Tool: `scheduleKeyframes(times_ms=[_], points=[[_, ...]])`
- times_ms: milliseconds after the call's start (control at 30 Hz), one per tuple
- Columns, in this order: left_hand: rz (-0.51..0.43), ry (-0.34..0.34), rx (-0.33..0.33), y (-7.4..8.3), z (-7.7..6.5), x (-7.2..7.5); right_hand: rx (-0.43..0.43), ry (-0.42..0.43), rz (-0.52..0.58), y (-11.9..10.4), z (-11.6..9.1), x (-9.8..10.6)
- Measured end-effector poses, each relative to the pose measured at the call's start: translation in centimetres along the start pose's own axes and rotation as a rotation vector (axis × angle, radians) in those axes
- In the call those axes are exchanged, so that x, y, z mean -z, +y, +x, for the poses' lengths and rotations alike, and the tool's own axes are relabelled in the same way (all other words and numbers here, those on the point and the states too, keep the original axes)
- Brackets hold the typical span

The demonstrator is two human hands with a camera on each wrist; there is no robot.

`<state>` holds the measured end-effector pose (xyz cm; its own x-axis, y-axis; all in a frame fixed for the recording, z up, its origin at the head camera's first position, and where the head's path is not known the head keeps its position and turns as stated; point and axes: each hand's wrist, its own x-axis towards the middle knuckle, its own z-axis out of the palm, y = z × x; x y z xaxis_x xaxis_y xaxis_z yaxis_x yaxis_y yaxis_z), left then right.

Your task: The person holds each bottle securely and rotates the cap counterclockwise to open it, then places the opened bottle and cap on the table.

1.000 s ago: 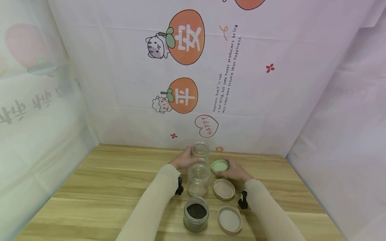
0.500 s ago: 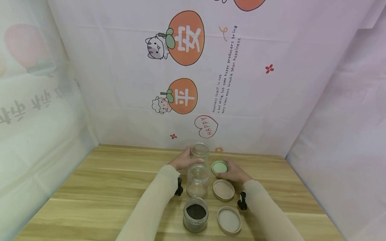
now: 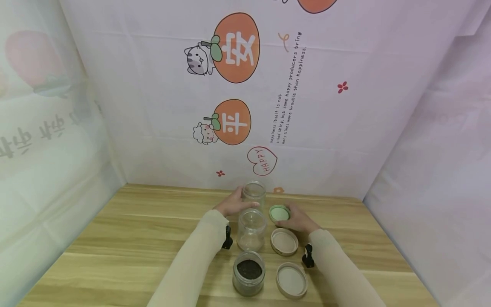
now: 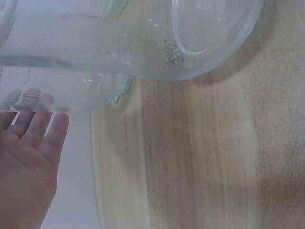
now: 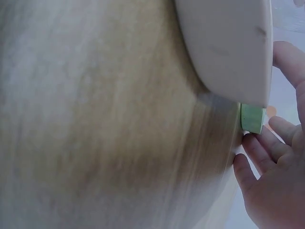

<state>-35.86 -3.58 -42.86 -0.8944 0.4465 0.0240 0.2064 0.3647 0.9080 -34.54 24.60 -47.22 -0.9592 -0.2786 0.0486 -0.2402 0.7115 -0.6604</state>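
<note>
At the back of the table my left hand grips the farthest glass jar, thumb across its near side. In the left wrist view, the fingers of that hand lie against the jar's clear wall. My right hand holds a green lid by its rim, thumb on the near side and fingers on the far side. The lid sits just right of the jar, its pale inner face up. The right wrist view shows only a strip of the green lid behind a larger beige lid.
A second clear jar stands in front of the gripped one, specks visible at its bottom. Nearest is a jar with dark granular contents. Two beige lids lie face up to their right. A printed cloth hangs behind the wooden table.
</note>
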Motion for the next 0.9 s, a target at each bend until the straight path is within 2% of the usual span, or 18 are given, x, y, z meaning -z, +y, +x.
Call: scheduleKeyframes(times_ms=[333, 600, 733, 900], points=[[0.021, 0.009, 0.012, -0.2, 0.3, -0.1, 0.009, -0.033, 0.011, -0.4, -0.4, 0.5], [-0.003, 0.019, 0.024, -0.2, 0.1, -0.2, -0.014, -0.051, 0.021, -0.3, -0.8, 1.3], [-0.025, 0.012, 0.021, -0.9, 0.0, 0.4, -0.015, -0.048, 0.043, -0.2, -1.0, 1.6], [-0.005, -0.001, 0.011, -1.5, -0.7, 1.3, -0.006, -0.038, 0.042, -0.1, -1.3, 1.9]])
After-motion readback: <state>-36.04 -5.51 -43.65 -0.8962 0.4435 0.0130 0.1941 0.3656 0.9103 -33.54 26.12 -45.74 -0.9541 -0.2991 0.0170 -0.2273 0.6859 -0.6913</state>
